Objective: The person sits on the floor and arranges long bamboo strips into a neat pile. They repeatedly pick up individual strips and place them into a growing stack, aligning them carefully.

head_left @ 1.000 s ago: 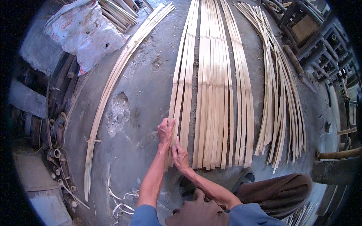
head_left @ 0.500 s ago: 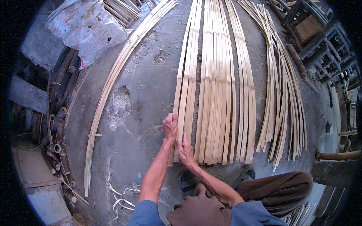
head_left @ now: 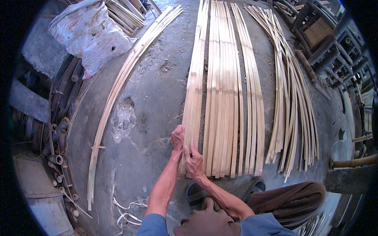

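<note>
Long flat bamboo strips lie side by side on the floor, running away from me. At the left edge of the leftmost group of bamboo strips (head_left: pixel 195 94), my left hand (head_left: pixel 178 135) is closed on the outer strip, its fingertips partly hidden. Just nearer to me, my right hand (head_left: pixel 193 159) grips the same group, with thumb and forefinger along the strips. These strips lie edge to edge. Beside them to the right are a wider group of strips (head_left: pixel 222 106) and a narrower one (head_left: pixel 254 102).
A looser, crossing pile of strips (head_left: pixel 293 106) lies farther right. On the left rests a tied bundle of strips (head_left: pixel 114 94), near a white sack (head_left: pixel 88 35) and stacked bamboo poles (head_left: pixel 59 159). Curled shavings (head_left: pixel 128 216) lie on the floor. Dark wooden frames (head_left: pixel 334 47) stand at right.
The gap between the leftmost strips has closed as the outer strip came against its neighbours. Both hands keep their hold; the whole view has shifted slightly.
</note>
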A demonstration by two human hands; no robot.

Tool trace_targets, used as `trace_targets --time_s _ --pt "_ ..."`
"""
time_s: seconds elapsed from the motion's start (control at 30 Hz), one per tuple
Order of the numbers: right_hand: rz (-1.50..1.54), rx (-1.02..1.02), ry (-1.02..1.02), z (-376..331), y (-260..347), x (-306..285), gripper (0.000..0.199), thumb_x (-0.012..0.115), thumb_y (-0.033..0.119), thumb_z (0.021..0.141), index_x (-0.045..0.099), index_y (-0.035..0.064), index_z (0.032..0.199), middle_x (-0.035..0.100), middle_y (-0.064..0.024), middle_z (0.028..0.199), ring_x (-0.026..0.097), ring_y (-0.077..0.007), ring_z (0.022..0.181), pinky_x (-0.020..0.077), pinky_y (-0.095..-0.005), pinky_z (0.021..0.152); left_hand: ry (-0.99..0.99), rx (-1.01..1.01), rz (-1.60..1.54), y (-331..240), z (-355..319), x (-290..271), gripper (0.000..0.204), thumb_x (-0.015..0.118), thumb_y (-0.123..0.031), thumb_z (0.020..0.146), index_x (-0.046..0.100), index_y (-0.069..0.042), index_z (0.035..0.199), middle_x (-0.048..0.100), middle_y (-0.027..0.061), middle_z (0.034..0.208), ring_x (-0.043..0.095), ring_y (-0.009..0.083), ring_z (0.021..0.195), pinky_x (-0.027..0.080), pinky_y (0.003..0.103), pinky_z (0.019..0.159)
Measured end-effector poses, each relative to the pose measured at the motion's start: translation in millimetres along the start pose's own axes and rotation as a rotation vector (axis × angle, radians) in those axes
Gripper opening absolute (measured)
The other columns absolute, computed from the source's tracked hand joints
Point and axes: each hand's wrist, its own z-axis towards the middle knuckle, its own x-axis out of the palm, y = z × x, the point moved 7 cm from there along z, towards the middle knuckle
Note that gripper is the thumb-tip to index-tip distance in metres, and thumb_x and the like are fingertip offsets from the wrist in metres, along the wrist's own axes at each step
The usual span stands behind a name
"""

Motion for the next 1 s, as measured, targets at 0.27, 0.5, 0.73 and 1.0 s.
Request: trace_targets --time_s 0.27,0.5,0.73,1.0 --pt "0.025 0.133 0.082 4 0 18 0.059 0.052 0.030 0.102 0.034 0.0000 0.150 0.060 -0.0128 0.080 0.055 -0.0177 0.070 0.0483 -0.0361 0.067 -0.041 0.093 0.062 -6 24 -33 0.035 0.051 -0.033 0.099 0.068 -0.003 0.095 0.061 0.0228 0.086 0.060 0.0417 0.085 0.048 0.050 0.075" --pt "0.160 0.020 0.015 -4 9 33 0.058 0.048 0.026 0.104 0.030 0.0015 0.152 0.060 -0.0145 0.082 0.049 -0.0144 0.072 0.0468 -0.0323 0.067 0.174 -0.071 -0.374 -42 40 -44 0.034 0.057 -0.028 0.098 0.065 0.001 0.113 0.067 0.0257 0.098 0.064 0.0428 0.090 0.051 0.047 0.078" --pt "0.133 0.021 0.115 -11 -18 60 0.048 0.044 0.021 0.104 0.034 0.0114 0.150 0.060 -0.0285 0.092 0.062 -0.0256 0.077 0.0496 -0.0391 0.070 0.056 0.160 0.028 -28 34 -31 0.039 0.059 -0.019 0.094 0.057 0.005 0.125 0.066 0.0287 0.095 0.067 0.0442 0.090 0.052 0.047 0.077" --pt "0.218 -0.065 0.268 -4 -34 75 0.040 0.047 0.013 0.099 0.046 0.0083 0.139 0.053 -0.0210 0.075 0.051 -0.0191 0.064 0.0462 -0.0369 0.060 0.062 0.105 0.073 -16 32 -34 0.045 0.057 -0.022 0.095 0.053 0.002 0.133 0.066 0.0287 0.098 0.066 0.0446 0.092 0.051 0.051 0.076"
